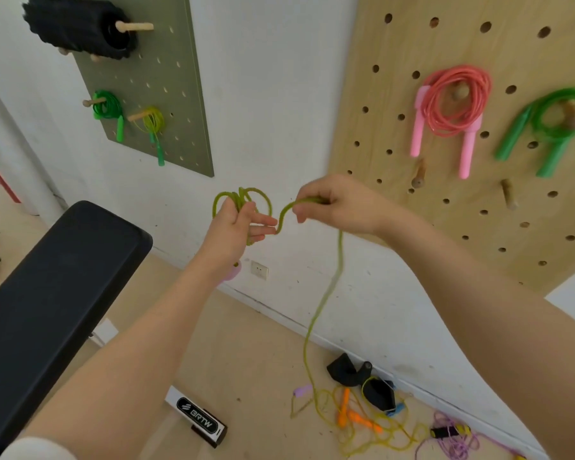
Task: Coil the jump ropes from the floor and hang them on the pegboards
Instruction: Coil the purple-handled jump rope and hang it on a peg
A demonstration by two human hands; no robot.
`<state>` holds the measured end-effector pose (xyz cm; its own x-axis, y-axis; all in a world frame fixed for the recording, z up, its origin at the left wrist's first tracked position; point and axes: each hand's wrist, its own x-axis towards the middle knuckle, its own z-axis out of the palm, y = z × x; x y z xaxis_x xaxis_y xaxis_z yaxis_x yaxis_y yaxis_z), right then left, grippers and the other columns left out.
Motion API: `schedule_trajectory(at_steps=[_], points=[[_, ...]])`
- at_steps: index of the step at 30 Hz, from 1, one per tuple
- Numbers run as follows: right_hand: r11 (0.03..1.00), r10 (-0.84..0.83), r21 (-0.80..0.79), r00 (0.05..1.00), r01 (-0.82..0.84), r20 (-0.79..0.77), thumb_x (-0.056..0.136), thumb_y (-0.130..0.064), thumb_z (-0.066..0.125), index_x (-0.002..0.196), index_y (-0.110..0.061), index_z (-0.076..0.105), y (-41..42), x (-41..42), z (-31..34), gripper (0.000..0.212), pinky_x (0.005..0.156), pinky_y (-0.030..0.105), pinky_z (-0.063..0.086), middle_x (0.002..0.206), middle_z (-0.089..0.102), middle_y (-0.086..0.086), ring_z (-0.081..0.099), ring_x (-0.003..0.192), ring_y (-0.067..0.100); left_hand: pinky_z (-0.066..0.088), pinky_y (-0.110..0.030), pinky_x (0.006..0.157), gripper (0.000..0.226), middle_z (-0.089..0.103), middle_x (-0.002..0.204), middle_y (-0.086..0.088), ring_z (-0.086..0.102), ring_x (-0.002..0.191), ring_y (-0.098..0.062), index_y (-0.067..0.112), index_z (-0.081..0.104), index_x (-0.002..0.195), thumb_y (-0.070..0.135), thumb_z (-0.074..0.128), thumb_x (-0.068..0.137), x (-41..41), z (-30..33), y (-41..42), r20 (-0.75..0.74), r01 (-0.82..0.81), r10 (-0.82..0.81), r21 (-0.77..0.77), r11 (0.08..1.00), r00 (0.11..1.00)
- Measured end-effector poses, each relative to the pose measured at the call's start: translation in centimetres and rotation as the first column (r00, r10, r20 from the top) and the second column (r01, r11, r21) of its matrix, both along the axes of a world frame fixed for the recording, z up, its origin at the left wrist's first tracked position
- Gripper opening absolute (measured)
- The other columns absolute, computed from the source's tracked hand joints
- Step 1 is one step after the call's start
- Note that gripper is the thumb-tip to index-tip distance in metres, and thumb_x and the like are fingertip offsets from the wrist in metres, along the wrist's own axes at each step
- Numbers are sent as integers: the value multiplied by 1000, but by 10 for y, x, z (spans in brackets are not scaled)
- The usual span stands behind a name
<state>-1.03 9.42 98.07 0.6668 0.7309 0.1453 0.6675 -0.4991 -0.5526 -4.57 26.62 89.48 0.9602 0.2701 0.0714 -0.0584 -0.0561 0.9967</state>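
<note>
Four ropes hang coiled on the two pegboards (478, 207). My left hand (236, 227) grips loops of the green rope (326, 293); my right hand (339, 207) pinches its trailing length. Several ropes (362, 416) remain tangled on the floor.

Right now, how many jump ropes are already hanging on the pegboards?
4. Two on the green pegboard: a green rope and a yellow-green rope. Two on the wooden pegboard: a pink rope and a green one. More could hang out of frame.
</note>
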Motion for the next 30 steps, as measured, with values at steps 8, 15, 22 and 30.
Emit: schedule_trajectory(at_steps=[8, 15, 22, 30], points=[[999, 52, 23, 982, -49, -180, 95, -16, 51, 83, -6, 67, -2, 2, 2, 22, 50, 8, 32, 43, 46, -19, 40, 44, -1, 49, -32, 86, 24, 72, 74, 6, 67, 85, -18, 13, 49, 102, 26, 29, 102, 2, 3, -4, 6, 112, -112, 56, 992, 994], [878, -241, 416, 970, 237, -44, 77, -29, 74, 73, -7, 65, -1, 31, -7, 24, 51, 19, 33, 58, 49, -4, 38, 50, 3, 21, -18, 36, 42, 30, 42, 7, 21, 34, -7, 14, 41, 75, 37, 20, 102, -8, 15, -22, -38, 375, -391, -217, 901, 919], [934, -137, 284, 953, 215, -271, 97, -44, 37, 105, -22, 62, 0, 29, -39, 35, 83, 14, 39, 97, 62, -15, 54, 86, -11, 9, -19, 33, 50, 24, 34, 10, 16, 25, -3, 18, 43, 64, 50, 23, 97, -5, 29, -25, 48, 313, -346, -557, 769, 937], [850, -130, 463, 953, 250, -276, 97, -37, 41, 59, -15, 54, -6, 28, -42, 46, 48, 17, 32, 51, 45, 3, 39, 45, 8, 20, -12, 28, 45, 34, 43, 10, 24, 25, -1, 21, 39, 55, 61, 37, 75, -7, 33, -45, 104, 370, -423, -694, 618, 900]])
